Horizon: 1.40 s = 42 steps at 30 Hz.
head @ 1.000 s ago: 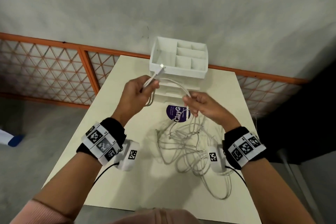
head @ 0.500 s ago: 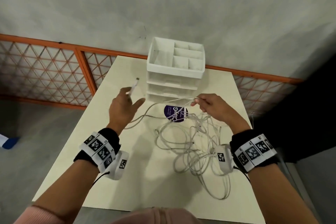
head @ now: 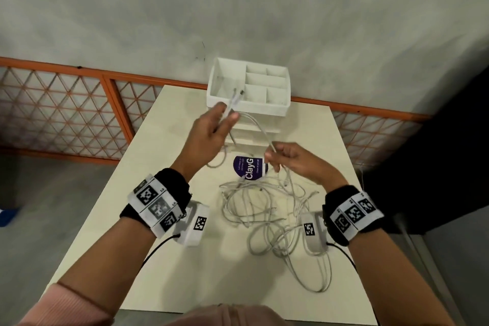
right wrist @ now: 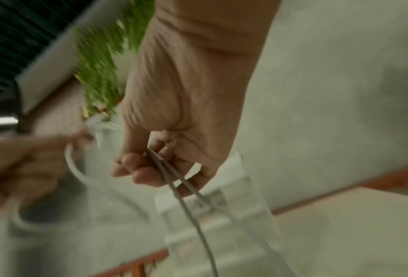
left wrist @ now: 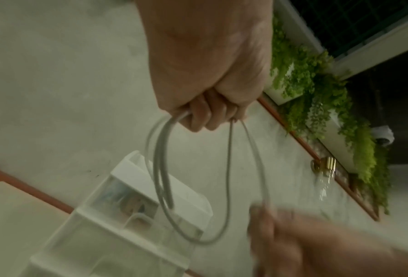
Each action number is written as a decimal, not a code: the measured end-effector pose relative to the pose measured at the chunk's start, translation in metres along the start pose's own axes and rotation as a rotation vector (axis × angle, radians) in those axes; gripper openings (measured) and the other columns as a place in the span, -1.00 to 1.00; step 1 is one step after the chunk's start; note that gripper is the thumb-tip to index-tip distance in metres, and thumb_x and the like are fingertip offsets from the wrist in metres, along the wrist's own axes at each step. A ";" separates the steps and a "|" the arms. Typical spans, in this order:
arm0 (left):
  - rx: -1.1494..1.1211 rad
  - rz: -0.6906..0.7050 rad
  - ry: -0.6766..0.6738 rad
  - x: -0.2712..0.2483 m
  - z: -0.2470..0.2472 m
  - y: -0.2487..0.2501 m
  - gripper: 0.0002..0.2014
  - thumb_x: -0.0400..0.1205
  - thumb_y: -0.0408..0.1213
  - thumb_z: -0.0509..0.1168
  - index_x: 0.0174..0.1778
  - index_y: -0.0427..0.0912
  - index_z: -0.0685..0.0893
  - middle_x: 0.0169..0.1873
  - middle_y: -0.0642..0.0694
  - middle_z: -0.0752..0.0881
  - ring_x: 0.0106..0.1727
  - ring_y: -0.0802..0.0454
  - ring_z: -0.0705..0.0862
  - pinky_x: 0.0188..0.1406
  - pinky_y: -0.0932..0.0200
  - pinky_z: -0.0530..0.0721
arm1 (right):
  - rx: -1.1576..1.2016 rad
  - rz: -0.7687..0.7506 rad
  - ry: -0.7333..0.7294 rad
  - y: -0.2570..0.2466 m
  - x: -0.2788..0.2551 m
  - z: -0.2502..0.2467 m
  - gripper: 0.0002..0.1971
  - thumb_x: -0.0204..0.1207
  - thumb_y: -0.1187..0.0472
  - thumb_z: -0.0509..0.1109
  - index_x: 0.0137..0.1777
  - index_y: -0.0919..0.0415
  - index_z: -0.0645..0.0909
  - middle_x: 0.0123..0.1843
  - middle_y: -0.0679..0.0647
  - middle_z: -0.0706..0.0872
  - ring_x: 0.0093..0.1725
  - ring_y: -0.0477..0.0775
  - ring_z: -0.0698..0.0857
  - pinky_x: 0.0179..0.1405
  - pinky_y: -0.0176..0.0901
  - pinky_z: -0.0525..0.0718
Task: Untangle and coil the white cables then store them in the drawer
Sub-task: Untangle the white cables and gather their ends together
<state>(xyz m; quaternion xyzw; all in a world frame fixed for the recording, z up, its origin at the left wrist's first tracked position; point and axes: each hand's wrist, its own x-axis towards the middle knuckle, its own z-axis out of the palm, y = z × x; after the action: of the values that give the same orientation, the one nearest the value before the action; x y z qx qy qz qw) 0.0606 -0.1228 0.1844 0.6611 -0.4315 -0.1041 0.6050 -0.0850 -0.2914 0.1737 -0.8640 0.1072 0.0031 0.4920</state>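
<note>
My left hand (head: pixel 215 130) is raised in front of the white drawer unit (head: pixel 248 95) and grips a white cable (head: pixel 260 130) in loops, its plug ends sticking up past the fingers. The left wrist view shows those loops (left wrist: pixel 229 180) hanging from my curled fingers (left wrist: pixel 207 116). My right hand (head: pixel 293 161) pinches the same cable lower down, to the right. Two strands (right wrist: pixel 174 180) run out between its fingers (right wrist: pixel 136 168). A tangle of white cables (head: pixel 275 214) lies on the cream table (head: pixel 172 259) below both hands.
A purple round sticker (head: pixel 248 168) reading ClayG lies on the table before the drawer unit. The unit's top tray has several open compartments. An orange lattice railing (head: pixel 66 114) runs behind the table, against a grey wall. Green plants (left wrist: pixel 328 105) hang nearby.
My left hand has risen and swung right toward the drawer unit, gathering another loop of cable. My right hand has kept its pinch and dropped slightly.
</note>
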 end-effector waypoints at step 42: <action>0.608 -0.137 0.210 -0.019 -0.063 -0.037 -0.58 0.74 -0.03 0.08 -0.27 -0.31 0.43 -0.58 -0.06 0.40 -0.48 -0.18 0.48 -0.46 0.04 0.36 | -0.105 0.249 0.101 0.079 0.013 0.007 -0.69 0.63 -0.03 0.24 -0.30 0.10 0.50 -0.42 0.01 0.44 -0.46 0.00 0.38 -0.48 -0.23 0.33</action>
<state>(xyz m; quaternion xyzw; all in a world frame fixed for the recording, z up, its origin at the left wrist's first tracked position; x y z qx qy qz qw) 0.1072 -0.0687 0.1595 0.8459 -0.3327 0.0578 0.4128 -0.0867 -0.3267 0.1020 -0.8677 0.2379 0.0262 0.4357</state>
